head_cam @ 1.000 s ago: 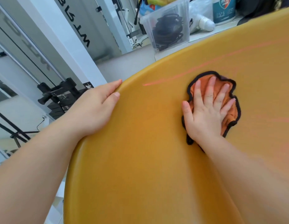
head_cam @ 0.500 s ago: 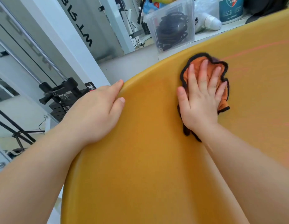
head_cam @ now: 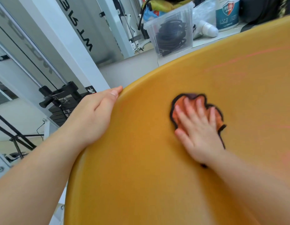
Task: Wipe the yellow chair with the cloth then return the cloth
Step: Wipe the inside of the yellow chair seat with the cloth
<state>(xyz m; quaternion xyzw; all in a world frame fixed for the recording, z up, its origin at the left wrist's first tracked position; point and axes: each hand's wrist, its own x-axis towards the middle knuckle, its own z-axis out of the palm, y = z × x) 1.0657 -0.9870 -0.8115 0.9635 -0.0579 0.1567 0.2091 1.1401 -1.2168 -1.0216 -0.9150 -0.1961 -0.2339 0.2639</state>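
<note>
The yellow chair [head_cam: 141, 159] fills most of the head view as a broad, curved plastic surface with faint pink streaks at the upper right. My right hand [head_cam: 198, 129] lies flat on an orange cloth [head_cam: 178, 108] with black edging and presses it against the chair; the hand is blurred. Most of the cloth is hidden under the palm and fingers. My left hand [head_cam: 92, 116] grips the chair's left rim, thumb on the yellow surface, fingers curled behind the edge.
Behind the chair stands a clear plastic bin [head_cam: 172, 33] of black cables, a white bottle [head_cam: 206, 28] lying down and a teal wipes tub [head_cam: 227, 13] on a pale surface. A white gym frame [head_cam: 73, 46] with black weight stack [head_cam: 63, 109] stands at left.
My right hand has slid the cloth down and away from the chair's top rim, toward the middle of the surface. My left hand has kept its hold on the rim.
</note>
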